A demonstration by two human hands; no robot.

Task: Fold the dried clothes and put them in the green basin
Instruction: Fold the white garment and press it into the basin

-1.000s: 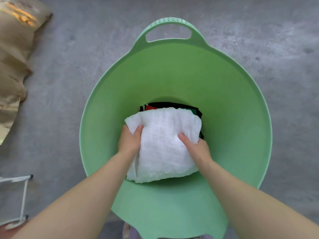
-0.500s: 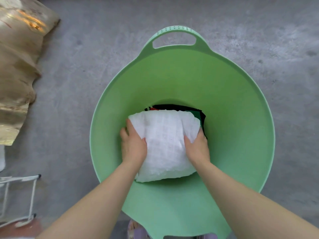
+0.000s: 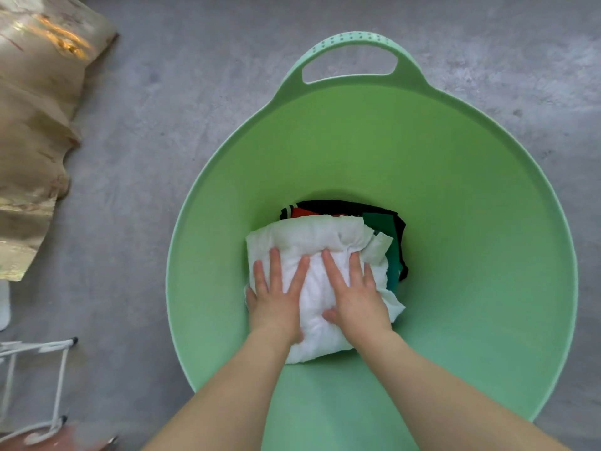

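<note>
Seen from above, a person is pressing a folded white garment (image 3: 320, 255) down into the bottom of a green basin (image 3: 471, 222) that is standing on a grey floor (image 3: 162, 141). The left hand (image 3: 276, 297) and right hand (image 3: 356, 294) are lying flat, side by side, on top of it; each grip is fully open, fingers spread, holding nothing. The white bundle is resting on darker folded clothes (image 3: 383, 222) of black, red and green. Its long axis is running away from the viewer, toward the basin's handle (image 3: 351, 40). The placing step appears nearly finished; the next move is probably lifting both hands clear without disturbing the folds.
</note>
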